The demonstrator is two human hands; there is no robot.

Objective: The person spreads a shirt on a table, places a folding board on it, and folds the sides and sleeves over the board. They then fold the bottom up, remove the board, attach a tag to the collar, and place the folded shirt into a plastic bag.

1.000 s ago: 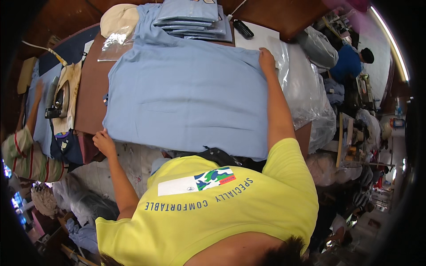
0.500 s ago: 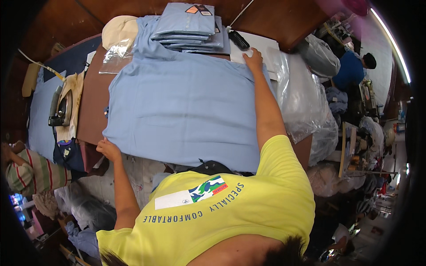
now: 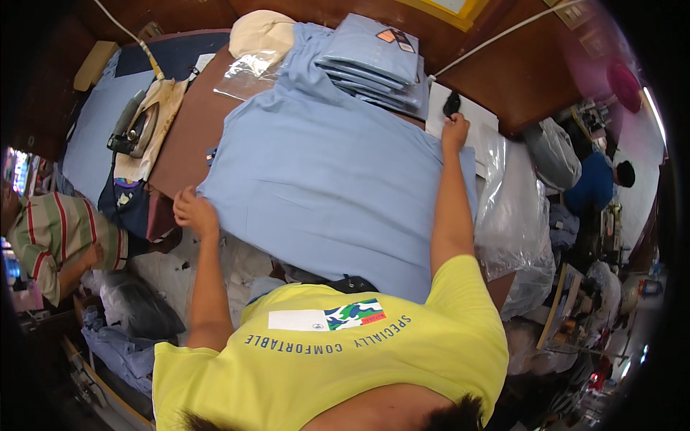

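Observation:
A light blue garment (image 3: pixel 323 194) lies spread flat in front of me, its near edge against my body. At its left edge is my left hand (image 3: pixel 195 214), fingers loosely bent and apart, holding nothing that I can see. My right arm reaches across the garment's right side. Beyond its far right corner, my right hand (image 3: pixel 455 133) grips the near end of a small black object (image 3: pixel 451 104), whose kind I cannot make out, over white card sheets (image 3: pixel 474 115).
Folded blue shirts in clear bags (image 3: pixel 374 54) are stacked at the back, beside a cream cloth bundle (image 3: pixel 262 34). An iron (image 3: pixel 140 133) rests on a cloth pad at left. Clear plastic bags (image 3: pixel 514 208) lie right. Another person in a striped shirt (image 3: pixel 68 233) is at left.
My right hand has closed on the black object, which lay on the white card and now looks tilted up. My left hand has loosened at the garment's edge. The whole view has turned.

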